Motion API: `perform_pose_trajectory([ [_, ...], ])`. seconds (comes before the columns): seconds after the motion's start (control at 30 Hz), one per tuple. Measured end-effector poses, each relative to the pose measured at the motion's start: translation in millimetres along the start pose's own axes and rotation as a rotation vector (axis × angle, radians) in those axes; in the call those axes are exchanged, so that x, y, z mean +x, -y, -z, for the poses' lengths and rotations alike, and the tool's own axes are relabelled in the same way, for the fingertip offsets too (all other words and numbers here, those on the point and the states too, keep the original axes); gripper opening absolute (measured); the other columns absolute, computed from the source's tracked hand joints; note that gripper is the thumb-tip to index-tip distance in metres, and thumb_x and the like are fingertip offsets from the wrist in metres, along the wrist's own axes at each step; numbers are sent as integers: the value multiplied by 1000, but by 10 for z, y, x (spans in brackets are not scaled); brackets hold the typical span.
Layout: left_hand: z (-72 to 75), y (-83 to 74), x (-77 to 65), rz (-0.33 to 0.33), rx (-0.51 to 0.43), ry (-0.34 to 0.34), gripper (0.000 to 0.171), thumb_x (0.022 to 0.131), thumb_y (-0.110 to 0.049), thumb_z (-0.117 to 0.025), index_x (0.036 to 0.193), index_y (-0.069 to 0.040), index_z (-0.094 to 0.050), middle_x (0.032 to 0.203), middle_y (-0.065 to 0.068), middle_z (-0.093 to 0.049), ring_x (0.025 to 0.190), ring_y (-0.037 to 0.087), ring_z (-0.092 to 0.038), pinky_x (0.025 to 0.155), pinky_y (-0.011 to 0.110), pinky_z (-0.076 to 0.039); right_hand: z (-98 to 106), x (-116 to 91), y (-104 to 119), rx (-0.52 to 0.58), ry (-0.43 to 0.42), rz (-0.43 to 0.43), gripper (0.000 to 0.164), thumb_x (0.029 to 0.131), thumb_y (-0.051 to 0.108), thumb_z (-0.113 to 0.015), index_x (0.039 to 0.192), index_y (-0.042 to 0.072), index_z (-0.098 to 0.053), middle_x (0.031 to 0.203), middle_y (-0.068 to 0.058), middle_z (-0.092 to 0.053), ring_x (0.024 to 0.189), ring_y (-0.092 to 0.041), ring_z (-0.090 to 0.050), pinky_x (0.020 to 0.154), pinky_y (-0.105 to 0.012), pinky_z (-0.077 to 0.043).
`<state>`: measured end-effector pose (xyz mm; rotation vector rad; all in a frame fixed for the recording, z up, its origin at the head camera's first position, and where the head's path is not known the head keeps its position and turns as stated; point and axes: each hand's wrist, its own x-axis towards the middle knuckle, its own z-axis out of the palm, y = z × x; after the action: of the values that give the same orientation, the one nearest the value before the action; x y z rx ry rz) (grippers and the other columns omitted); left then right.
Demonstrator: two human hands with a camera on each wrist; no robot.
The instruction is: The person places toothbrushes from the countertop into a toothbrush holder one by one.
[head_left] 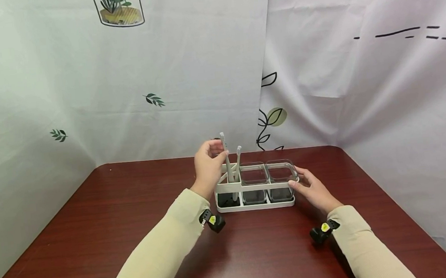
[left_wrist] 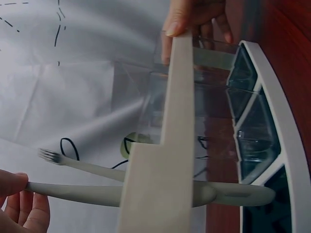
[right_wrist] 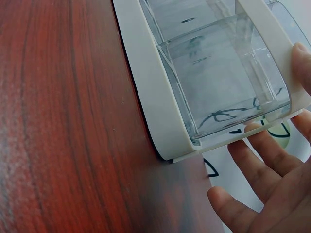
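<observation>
My left hand [head_left: 208, 167] pinches a pale toothbrush [left_wrist: 73, 192] near its top end. The toothbrush stands upright in the left part of a white toothbrush holder [head_left: 268, 186], its handle passing through the upper frame down to the base. Beside it leans a second toothbrush [head_left: 238, 162], bristles [left_wrist: 49, 156] up. Two clear cups, a middle cup [head_left: 254, 176] and a right cup [head_left: 281, 173], sit in the holder's other slots. At the right end my right hand [head_left: 312, 190] grips the upper frame, thumb in front and fingers behind.
The holder stands toward the back of a dark red wooden table [head_left: 133, 210]. White printed cloth [head_left: 199, 60] hangs behind and along both sides of the table. Each wrist wears a small black camera, such as the left camera [head_left: 216, 223].
</observation>
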<state>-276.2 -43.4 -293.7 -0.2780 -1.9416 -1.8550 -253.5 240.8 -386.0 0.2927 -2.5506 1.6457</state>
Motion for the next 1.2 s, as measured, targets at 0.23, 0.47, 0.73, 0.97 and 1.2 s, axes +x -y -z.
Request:
perform_pose_trajectory([
  [0.23, -22, 96, -46, 30, 59, 44, 27, 85, 3, -68, 111, 1, -62, 104, 17, -64, 95, 26, -61, 75, 29, -49, 1, 0, -6, 20, -2, -18, 64, 97, 26, -60, 150, 7, -29, 139, -26, -44, 127, -39, -46, 101, -47, -43],
  [0.47, -28, 180, -79, 39, 86, 59, 27, 85, 4, -68, 111, 3, -63, 101, 15, -64, 95, 26, -62, 74, 28, -51, -4, -9, 32, 22, 5, -7, 63, 98, 22, -58, 150, 4, -27, 139, -28, -43, 127, -39, -46, 97, -34, -46],
  [0.73, -27, 203, -95, 45, 88, 51, 25, 82, 9, -67, 107, 6, -62, 99, 18, -64, 94, 28, -62, 76, 29, -52, 0, -17, 38, 15, 6, 0, 63, 98, 23, -58, 150, 3, -27, 139, -28, -44, 126, -39, -47, 96, -32, -46],
  [0.97, -7, 246, -102, 29, 120, 52, 24, 82, 9, -67, 105, 6, -61, 96, 20, -64, 93, 30, -62, 74, 27, -51, 3, -12, 30, 3, 2, -17, 65, 97, 26, -59, 150, 6, -28, 139, -26, -44, 127, -37, -46, 99, -40, -46],
  [1.2, 3, 285, -103, 30, 140, 54, 23, 81, 9, -68, 102, 5, -62, 92, 17, -64, 91, 30, -61, 74, 29, -50, -1, -14, 51, 1, 2, -15, 64, 98, 25, -59, 150, 5, -27, 139, -26, -44, 127, -39, -46, 100, -43, -45],
])
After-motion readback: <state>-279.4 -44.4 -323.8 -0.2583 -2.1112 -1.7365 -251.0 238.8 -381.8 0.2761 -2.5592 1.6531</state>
